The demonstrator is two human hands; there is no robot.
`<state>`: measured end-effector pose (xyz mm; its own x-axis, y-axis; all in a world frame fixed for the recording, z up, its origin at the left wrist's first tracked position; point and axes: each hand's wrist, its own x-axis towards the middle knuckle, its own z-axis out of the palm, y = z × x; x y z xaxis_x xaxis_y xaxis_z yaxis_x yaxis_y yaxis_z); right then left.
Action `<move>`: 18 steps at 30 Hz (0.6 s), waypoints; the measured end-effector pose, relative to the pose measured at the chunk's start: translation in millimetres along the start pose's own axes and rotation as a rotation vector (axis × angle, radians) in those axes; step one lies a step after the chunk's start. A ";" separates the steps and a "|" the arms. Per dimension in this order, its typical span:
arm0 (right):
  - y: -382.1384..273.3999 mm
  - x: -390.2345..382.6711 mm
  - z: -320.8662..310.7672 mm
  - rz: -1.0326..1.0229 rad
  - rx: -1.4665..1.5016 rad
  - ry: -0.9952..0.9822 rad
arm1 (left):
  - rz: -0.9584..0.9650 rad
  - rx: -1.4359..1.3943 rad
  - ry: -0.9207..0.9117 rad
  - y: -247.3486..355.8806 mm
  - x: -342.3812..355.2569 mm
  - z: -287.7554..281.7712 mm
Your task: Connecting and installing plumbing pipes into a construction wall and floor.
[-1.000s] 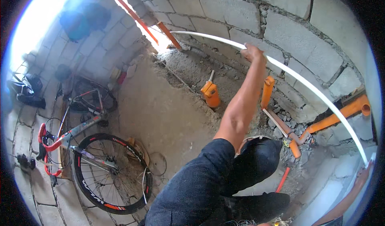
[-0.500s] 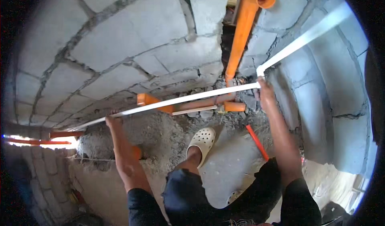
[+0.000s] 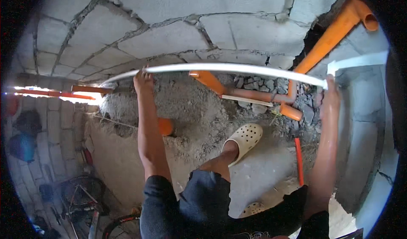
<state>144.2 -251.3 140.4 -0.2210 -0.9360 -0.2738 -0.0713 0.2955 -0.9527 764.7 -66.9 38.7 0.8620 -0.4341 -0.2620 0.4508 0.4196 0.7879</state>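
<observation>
A long white plastic pipe (image 3: 237,68) stretches across in front of me, close to the block wall. My left hand (image 3: 143,81) is closed around it toward its left end. At the other end my right hand (image 3: 330,95) grips the pipe just below a white elbow (image 3: 332,69). From that elbow a second white pipe (image 3: 360,61) runs off to the right along the side wall. Below the long pipe, orange drain pipes (image 3: 254,95) lie on rubble at the wall's foot. The far left end reaches near a bright gap in the wall.
A thick orange pipe (image 3: 328,37) rises through a broken slot in the grey block wall (image 3: 246,31). A short orange stub (image 3: 165,126) sticks out of the dirt, and a thin red pipe (image 3: 299,160) lies by my right arm. A bicycle (image 3: 91,211) is at lower left.
My view has swung left, so the wall and orange pipes sit farther right. Both hands still hold the long white pipe, which lies nearer level in view.
</observation>
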 end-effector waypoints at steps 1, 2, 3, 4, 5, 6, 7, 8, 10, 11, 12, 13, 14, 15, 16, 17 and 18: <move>-8.1 2.9 15.5 -0.034 0.165 -0.007 | -0.018 0.016 0.047 28.1 30.0 -0.4; -15.0 6.2 13.5 -0.063 0.141 -0.087 | -0.074 0.043 -0.008 12.2 30.6 4.6; -22.5 8.7 13.8 -0.090 0.114 -0.164 | -0.133 0.069 -0.067 -5.6 31.9 11.8; -17.8 23.1 9.9 -0.080 0.094 -0.086 | -0.164 0.249 0.008 -46.2 9.3 26.5; -25.6 11.9 37.6 -0.145 0.077 -0.115 | -0.165 0.186 0.058 -20.7 42.6 1.8; -26.1 14.3 59.8 -0.032 0.149 -0.222 | -0.149 0.163 -0.018 45.3 95.4 -33.7; -3.2 29.0 54.2 -0.079 0.023 -0.185 | -0.155 0.137 0.215 -41.9 75.3 -25.3; 7.4 34.8 54.5 -0.108 -0.001 -0.163 | -0.203 0.107 0.184 -73.1 70.8 -27.9; 48.1 58.4 50.2 -0.076 -0.013 -0.184 | -0.226 0.155 0.091 -98.5 68.4 -40.0; 55.0 58.7 52.6 -0.040 0.033 -0.181 | -0.227 0.170 0.060 -104.2 65.6 -44.6; 63.1 58.8 57.1 -0.002 0.081 -0.182 | -0.223 0.189 0.031 -107.3 66.1 -47.1; 78.7 64.0 54.0 0.012 0.065 -0.187 | -0.309 0.136 0.069 -111.5 68.4 -44.7; 90.7 70.2 54.1 0.054 0.095 -0.184 | -0.331 0.132 0.065 -124.0 63.6 -38.7; 103.6 76.8 53.9 0.097 0.125 -0.183 | -0.356 0.075 -0.040 -135.5 57.2 -35.6; 120.2 83.3 49.2 0.095 0.126 -0.216 | -0.387 0.017 -0.145 -150.6 49.7 -31.7; 132.3 91.7 46.9 0.127 0.117 -0.186 | -0.414 0.100 -0.126 -161.4 40.5 -26.8; 144.6 101.6 42.0 0.159 0.103 -0.154 | -0.451 0.094 -0.121 -178.7 33.1 -19.1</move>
<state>152.2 -311.6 -30.7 -0.0701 -0.8998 -0.4307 0.0541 0.4277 -0.9023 717.1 -141.0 -121.4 0.5493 -0.6485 -0.5271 0.7459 0.0961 0.6591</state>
